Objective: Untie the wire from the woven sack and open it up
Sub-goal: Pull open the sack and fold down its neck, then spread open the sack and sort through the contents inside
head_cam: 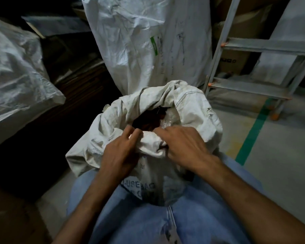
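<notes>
A dirty white woven sack (192,110) stands between my knees, its mouth open and its rim rolled outward. Dark brown contents and some clear plastic (153,120) show inside. My left hand (121,150) grips the near rim on the left, fingers curled over the fold. My right hand (181,143) grips the near rim on the right, fingers reaching into the opening. Blue printed lettering runs across the sack's front below my hands. No wire is visible on the sack or in either hand.
A tall white sack (148,41) stands just behind. Another white sack (16,76) lies at the left on dark stacked boards. A metal ladder (253,64) leans at the right. A green floor line (253,132) crosses the grey concrete.
</notes>
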Demonstrator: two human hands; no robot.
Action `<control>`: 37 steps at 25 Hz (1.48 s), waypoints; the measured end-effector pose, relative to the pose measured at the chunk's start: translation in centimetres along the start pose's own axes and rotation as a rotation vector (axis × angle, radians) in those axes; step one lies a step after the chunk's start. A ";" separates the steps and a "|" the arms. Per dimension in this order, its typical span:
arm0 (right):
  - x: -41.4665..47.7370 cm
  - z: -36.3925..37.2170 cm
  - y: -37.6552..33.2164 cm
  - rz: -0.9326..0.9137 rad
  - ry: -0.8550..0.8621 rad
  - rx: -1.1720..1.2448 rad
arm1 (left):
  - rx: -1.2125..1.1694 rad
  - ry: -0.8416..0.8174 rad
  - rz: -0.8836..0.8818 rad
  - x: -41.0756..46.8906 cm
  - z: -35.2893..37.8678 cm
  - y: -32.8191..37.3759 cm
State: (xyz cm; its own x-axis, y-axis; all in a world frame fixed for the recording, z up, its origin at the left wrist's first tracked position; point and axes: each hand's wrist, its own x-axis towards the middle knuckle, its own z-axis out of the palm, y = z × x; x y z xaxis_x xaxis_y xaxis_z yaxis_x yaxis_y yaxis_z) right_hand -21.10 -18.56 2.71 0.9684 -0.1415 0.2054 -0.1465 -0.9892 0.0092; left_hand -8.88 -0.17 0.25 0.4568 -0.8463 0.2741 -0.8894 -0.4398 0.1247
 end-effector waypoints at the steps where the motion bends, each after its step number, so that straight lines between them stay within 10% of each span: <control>1: -0.1 0.2 0.1 -0.004 0.071 -0.044 | -0.209 -0.264 -0.012 0.2 -1.7 -0.9; 4: -1.4 2.0 1.0 -0.100 0.244 -0.025 | -0.690 -0.749 -0.077 2.5 -5.8 -3.8; 7: -1.7 3.2 1.4 -0.150 0.317 -0.007 | -0.060 -0.592 0.111 6.1 -3.3 -5.8; 10: -1.7 2.7 1.2 -0.138 0.182 0.017 | 0.052 -0.732 0.161 6.2 -0.2 -5.2; 14: -1.9 -1.1 0.7 0.008 -0.337 0.241 | 0.097 -0.271 0.271 3.2 -0.1 -5.1; 22: 3.0 0.6 -4.2 -0.078 -0.205 0.126 | 0.188 0.044 0.264 -2.5 -0.7 -3.8; 26: 1.1 3.1 -5.2 -0.034 -0.003 0.080 | -0.278 -0.221 -0.174 -0.8 -4.8 -5.0; 28: 0.3 4.4 -5.9 -0.013 0.094 0.073 | -0.159 -0.015 -0.501 -0.6 -4.0 -7.0; 32: -0.9 6.3 -7.1 0.000 0.257 0.132 | -0.233 -0.287 -0.906 -0.5 0.5 -8.0; 37: -0.9 6.3 -8.3 0.028 0.207 0.083 | -0.518 0.112 -1.010 -0.5 1.6 -10.0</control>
State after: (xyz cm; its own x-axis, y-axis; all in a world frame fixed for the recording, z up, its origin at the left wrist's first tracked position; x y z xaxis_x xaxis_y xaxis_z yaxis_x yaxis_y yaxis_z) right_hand -19.50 -10.46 -3.68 0.9008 -0.1663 0.4010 -0.1471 -0.9860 -0.0783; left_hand -0.21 4.14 -2.69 0.9866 -0.1329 -0.0947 -0.0271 -0.7056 0.7081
